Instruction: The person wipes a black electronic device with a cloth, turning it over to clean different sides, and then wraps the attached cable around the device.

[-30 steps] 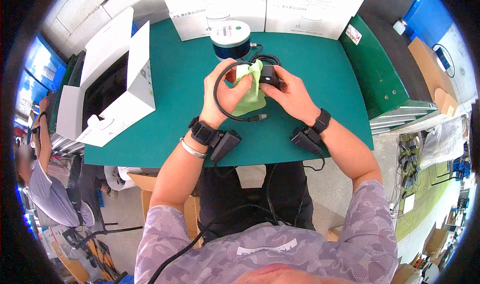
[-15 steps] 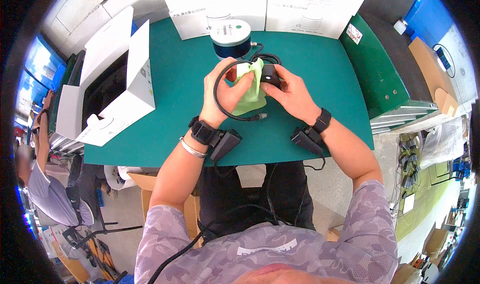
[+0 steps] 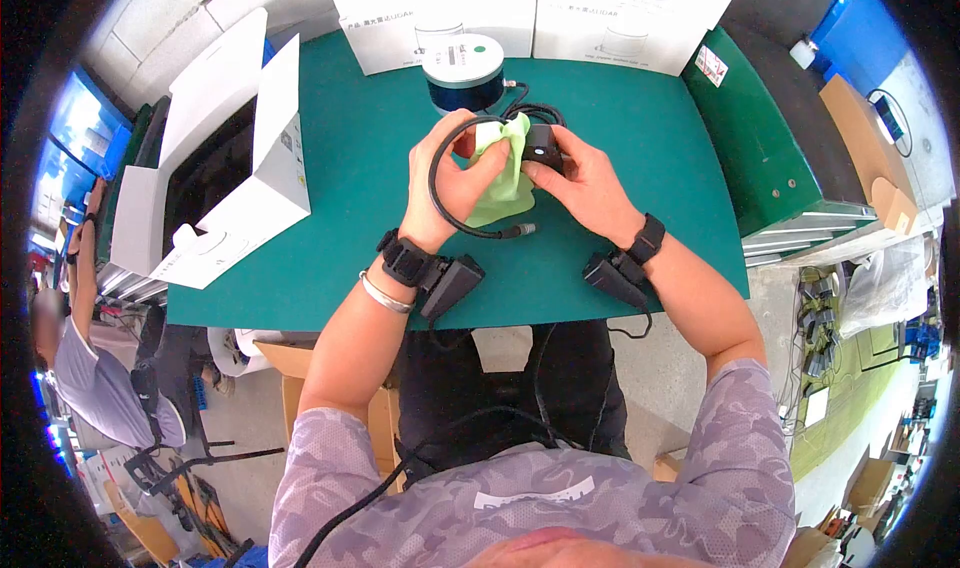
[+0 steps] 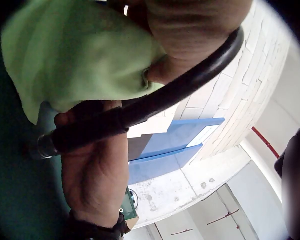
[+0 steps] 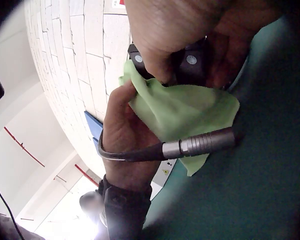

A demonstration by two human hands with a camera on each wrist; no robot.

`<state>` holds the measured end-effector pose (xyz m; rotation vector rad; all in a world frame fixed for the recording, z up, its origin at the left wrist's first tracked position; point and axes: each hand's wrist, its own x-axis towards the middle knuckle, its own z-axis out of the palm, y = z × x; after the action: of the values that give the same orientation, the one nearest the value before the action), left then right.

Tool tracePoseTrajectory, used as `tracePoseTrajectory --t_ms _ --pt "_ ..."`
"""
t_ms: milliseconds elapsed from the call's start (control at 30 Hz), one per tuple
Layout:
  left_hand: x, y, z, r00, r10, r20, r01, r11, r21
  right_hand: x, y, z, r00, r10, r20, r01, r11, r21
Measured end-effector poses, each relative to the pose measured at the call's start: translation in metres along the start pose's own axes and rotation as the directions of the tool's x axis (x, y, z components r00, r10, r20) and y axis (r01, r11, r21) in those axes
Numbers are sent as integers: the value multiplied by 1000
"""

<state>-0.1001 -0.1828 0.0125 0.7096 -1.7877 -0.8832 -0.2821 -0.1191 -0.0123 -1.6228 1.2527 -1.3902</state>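
Left hand point(image 3: 455, 183) pinches soft pale-green cloth point(image 3: 505, 200), touching small black boxy device point(image 3: 541, 148) gripped in right hand point(image 3: 592, 186), both over green counter point(image 3: 645, 133). Thick black cable point(image 4: 170, 92), silver metal plug point(image 5: 200, 145) on end, curves across left hand; silver-topped dark cylinder point(image 3: 464, 78) stands on far side.

The left hand point(image 4: 195, 32) pinches a green cloth point(image 4: 75, 55) over the surface point(image 4: 20, 190); a black cable point(image 4: 185, 85) crosses before the right hand point(image 4: 92, 182).

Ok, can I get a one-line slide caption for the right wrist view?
Left hand holding a green cloth, right hand a black device, cable connector in the foreground.
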Motion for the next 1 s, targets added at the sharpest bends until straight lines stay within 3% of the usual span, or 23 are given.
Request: tracePoseTrajectory --t_ms 133,1000 --pt "0 1 1 1000 -6 -14 5 1000 -28 -1 -6 -1 1000 16 -4 -16 998 -66" --pt "0 4 1 1000 -4 -18 3 1000 -15 -1 -8 -1 999 47 16 -46 998 -44"
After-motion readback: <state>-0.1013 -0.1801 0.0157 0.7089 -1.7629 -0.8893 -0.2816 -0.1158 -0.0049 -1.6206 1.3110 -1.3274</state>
